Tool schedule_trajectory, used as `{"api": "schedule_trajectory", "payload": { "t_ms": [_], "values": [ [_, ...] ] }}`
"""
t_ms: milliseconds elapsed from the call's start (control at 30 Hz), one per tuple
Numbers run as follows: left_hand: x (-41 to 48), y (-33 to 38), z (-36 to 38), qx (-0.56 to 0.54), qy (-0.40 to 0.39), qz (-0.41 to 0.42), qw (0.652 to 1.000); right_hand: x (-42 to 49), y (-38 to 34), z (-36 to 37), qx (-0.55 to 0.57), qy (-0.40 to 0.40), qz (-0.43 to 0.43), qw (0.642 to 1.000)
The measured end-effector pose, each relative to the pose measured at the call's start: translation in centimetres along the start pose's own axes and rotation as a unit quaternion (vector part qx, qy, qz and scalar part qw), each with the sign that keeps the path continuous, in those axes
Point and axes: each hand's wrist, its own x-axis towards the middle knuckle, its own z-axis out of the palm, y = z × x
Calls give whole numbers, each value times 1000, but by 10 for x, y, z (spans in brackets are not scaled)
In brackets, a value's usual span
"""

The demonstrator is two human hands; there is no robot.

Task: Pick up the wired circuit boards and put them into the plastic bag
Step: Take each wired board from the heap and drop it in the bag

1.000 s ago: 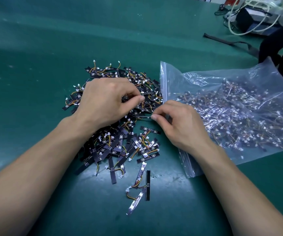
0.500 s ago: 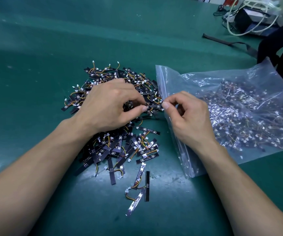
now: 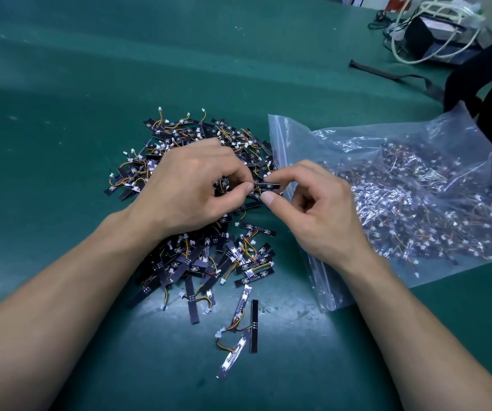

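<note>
fingers (image 3: pixel 238 189) of left hand (image 3: pixel 188 185) pinch a slim black circuit board (image 3: pixel 264 185); right hand (image 3: pixel 321 209) curled, grip unclear

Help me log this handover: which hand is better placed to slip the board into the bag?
Probably the right hand: it sits by the zip edge of the plastic bag, fingers at the board's free end. The left hand pinches the other end over the pile, farther from the bag.

Black boards (image 3: pixel 197 256), green table (image 3: pixel 61 84)
</note>
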Motion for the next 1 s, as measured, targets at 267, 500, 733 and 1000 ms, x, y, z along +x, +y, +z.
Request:
{"api": "schedule_trajectory", "payload": {
  "t_ms": [267,500,733,1000],
  "values": [
    [-1,-2,3,-19,-21,16,999,1,4,-1,-12,18,3,1000],
    [-1,-5,4,-18,-13,9,1000,2,3,-1,29,3,15,999],
    [0,-4,3,-24,-15,9,1000,1,3,0,28,2,21,999],
    [-2,-1,4,-17,-12,11,1000,0,2,0,18,14,18,1000]
  ]
}}
